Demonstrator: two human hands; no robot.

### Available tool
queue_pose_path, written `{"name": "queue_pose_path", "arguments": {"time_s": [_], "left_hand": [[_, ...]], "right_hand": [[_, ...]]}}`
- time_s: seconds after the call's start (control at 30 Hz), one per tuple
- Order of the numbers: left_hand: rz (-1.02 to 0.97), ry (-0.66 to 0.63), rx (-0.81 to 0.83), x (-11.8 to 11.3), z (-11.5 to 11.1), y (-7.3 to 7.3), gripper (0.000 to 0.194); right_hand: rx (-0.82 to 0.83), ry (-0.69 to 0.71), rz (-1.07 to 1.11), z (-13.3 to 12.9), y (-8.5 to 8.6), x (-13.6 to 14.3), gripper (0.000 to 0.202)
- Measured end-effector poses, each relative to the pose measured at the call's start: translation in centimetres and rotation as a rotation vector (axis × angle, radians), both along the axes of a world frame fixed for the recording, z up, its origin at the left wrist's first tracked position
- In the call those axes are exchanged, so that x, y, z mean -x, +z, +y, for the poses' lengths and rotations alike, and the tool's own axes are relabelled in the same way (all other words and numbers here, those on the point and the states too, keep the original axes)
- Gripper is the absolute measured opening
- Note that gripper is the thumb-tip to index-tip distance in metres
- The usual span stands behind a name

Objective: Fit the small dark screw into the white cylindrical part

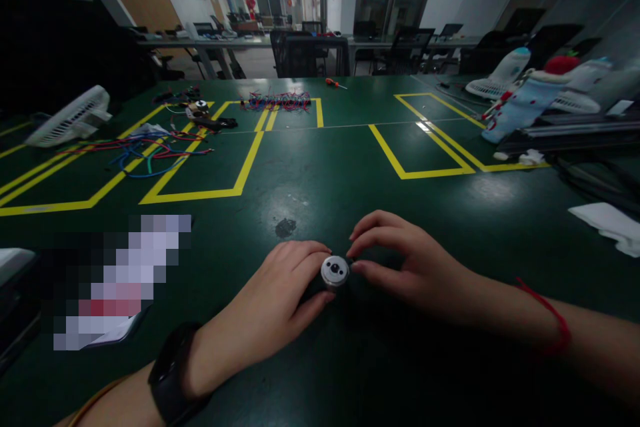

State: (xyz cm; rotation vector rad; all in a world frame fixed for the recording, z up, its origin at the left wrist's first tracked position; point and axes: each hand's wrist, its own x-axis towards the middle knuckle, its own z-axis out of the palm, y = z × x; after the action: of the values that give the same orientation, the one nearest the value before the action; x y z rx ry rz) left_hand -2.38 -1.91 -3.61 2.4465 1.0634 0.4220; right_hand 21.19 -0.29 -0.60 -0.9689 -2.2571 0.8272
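A small round silvery metal part (335, 270), like a little motor, shows its flat end face with a dark centre and small holes. My left hand (287, 287), with a black band on the wrist, grips it from the left between thumb and fingers, just over the green tabletop. Close on its right side is my right hand (400, 253), fingers curled and the thumb and index fingertips drawn near each other. What those tips pinch, if anything, is too small to make out. A dark smudge (285, 227) marks the table beyond my left hand.
Yellow tape outlines (437, 175) mark the green table (310, 180). Loose wires (160, 150) and a white fan (75, 117) lie left; a wire bundle (280, 101) and screwdriver (335, 83) lie far back. A blue bottle (517, 107) and tissue (607, 223) are at right.
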Motion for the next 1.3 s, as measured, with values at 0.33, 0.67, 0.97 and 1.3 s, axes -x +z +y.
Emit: {"name": "queue_pose_path", "arguments": {"time_s": [0.33, 0.67, 0.97, 1.3], "left_hand": [[-0.019, -0.003, -0.008, 0.0, -0.1, 0.0, 0.030], [0.010, 0.005, 0.009, 0.1, 0.0, 0.1, 0.033], [0.023, 0.004, 0.011, 0.3, 0.1, -0.2, 0.033], [0.045, -0.009, 0.004, 0.5, 0.0, -0.4, 0.034]], "right_hand": [[-0.131, 0.044, -0.072, -0.1, 1.3, 2.0, 0.012], [0.362, -0.247, 0.230, -0.4, -0.9, -2.6, 0.011], [0.713, -0.392, 0.687, -0.1, -3.5, -4.6, 0.010], [0.742, -0.366, 0.719, -0.2, -3.5, -4.8, 0.006]]}}
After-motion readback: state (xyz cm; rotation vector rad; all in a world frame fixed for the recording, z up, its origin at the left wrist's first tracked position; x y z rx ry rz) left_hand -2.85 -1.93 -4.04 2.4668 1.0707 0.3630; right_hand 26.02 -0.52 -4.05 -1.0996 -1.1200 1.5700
